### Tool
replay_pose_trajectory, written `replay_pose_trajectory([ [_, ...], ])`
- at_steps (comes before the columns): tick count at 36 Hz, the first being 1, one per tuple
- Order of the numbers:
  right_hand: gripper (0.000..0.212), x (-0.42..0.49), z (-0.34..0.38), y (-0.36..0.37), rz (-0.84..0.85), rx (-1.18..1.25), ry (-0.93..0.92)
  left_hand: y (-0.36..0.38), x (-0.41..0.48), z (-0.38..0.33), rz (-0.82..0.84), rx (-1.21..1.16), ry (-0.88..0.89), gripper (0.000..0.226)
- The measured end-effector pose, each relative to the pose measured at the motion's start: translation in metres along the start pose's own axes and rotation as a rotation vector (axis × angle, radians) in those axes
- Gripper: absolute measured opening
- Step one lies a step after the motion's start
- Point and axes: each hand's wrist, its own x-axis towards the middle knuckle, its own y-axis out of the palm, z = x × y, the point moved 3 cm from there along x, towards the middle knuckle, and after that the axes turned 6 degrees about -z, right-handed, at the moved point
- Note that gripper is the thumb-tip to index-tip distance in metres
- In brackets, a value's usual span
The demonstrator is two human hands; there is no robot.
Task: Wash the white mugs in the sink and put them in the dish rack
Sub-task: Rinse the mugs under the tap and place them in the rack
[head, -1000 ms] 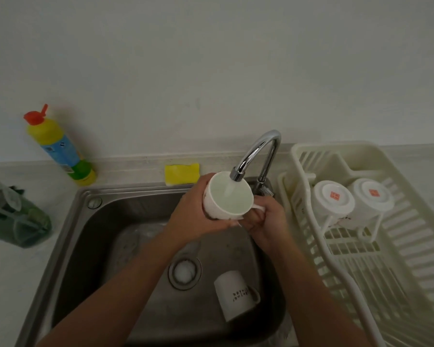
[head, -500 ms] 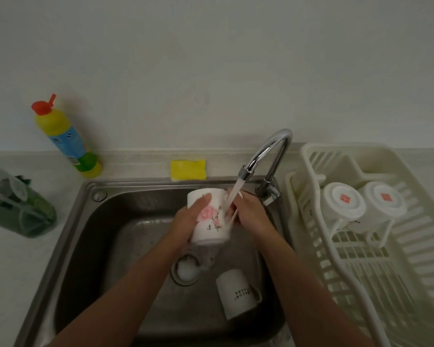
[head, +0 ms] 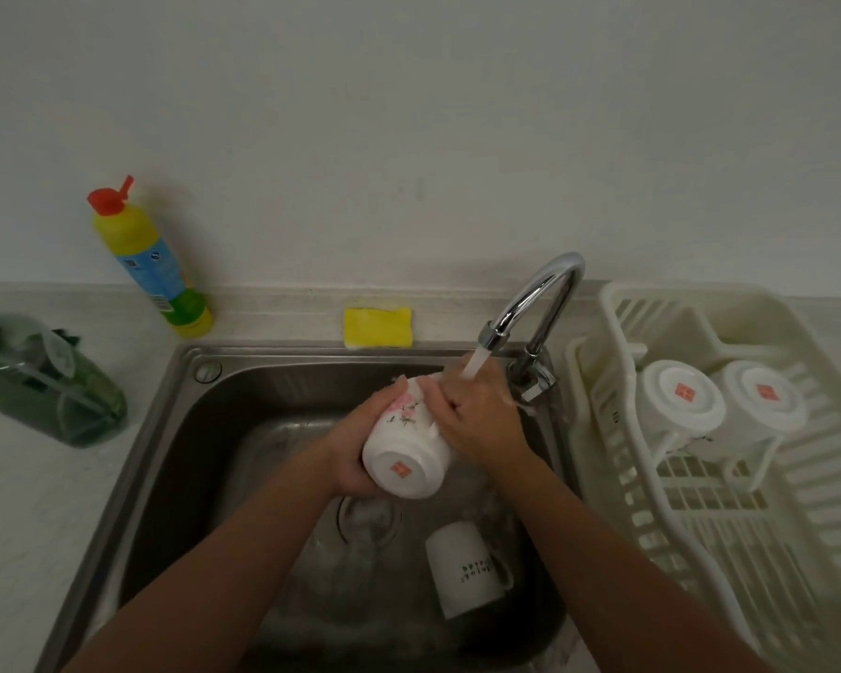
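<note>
Four white mugs show in all, and only one is in hand. At far left on the counter lies a green container (head: 45, 381), then a yellow detergent bottle (head: 151, 264) by the wall, and a yellow sponge (head: 378, 326) on the ledge behind the sink (head: 176, 429).

Over the basin the left hand (head: 355, 454) cups the flowered mug (head: 409, 454) from the left, fingers wrapped round its body. The mug now lies tipped, its red-marked base toward the camera and its mouth pointing away toward the faucet (head: 540, 293). A second ago that mouth faced up and was taking water, and half a second ago the mug stood upright with its flowers in the stream.

The right hand (head: 481, 420) lies on the mug's right side, fingers curled over it near the rim, and the water stream (head: 474, 364) runs onto the back of that hand. I judge the inside emptied and the outside being rubbed clean, so this mug is close to ready for the rack.

Lower right in the basin a lettered mug (head: 467, 570) lies on its side, untouched. In the dish rack (head: 797, 502) two washed mugs (head: 678, 400) lie side by side, bases out — about half the job done.
</note>
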Motion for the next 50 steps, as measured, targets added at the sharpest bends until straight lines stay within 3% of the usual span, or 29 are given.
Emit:
replay_pose_trajectory([
  [9, 0.053, -0.006, -0.024, -0.003, -0.031, 0.078, 0.318, 0.006, -0.008, -0.003, 0.091, 0.043, 0.071, 0.07],
  [15, 0.054, -0.024, -0.036, 0.005, -0.051, 0.373, 0.798, 0.014, 0.0, -0.003, -0.048, -0.043, 0.282, 0.068],
  [19, 0.041, -0.037, -0.04, 0.009, -0.034, 0.662, 1.187, 0.024, 0.004, -0.002, -0.153, 0.029, 0.443, 0.061],
  [22, 0.039, -0.046, -0.045, 0.011, -0.005, 0.753, 1.334, 0.033, 0.005, -0.001, -0.273, 0.161, 0.48, 0.052],
  [24, 0.041, -0.05, -0.05, 0.011, 0.009, 0.755, 1.378, 0.038, 0.008, -0.001, -0.381, 0.261, 0.498, 0.056],
  [27, 0.041, -0.055, -0.057, 0.012, 0.031, 0.783, 1.435, 0.042, 0.017, -0.004, -0.5, 0.507, 0.572, 0.078],
  [32, 0.038, -0.065, -0.06, 0.014, 0.001, 0.858, 1.515, 0.05, 0.027, -0.004, -0.578, 0.711, 0.626, 0.064],
  [39, 0.027, -0.078, -0.056, 0.025, -0.08, 1.112, 1.497, 0.068, 0.006, 0.0, -0.456, 0.953, 0.777, 0.087],
  [43, 0.025, -0.077, -0.055, 0.027, -0.146, 1.134, 1.454, 0.07, -0.001, 0.003, -0.369, 1.091, 0.885, 0.107],
  [46, 0.032, -0.072, -0.048, 0.023, -0.201, 1.198, 1.382, 0.064, -0.005, 0.002, -0.312, 1.107, 0.954, 0.113],
  [50, 0.024, -0.067, -0.042, 0.019, -0.23, 1.239, 1.273, 0.048, -0.006, 0.003, -0.24, 1.084, 1.068, 0.115],
])
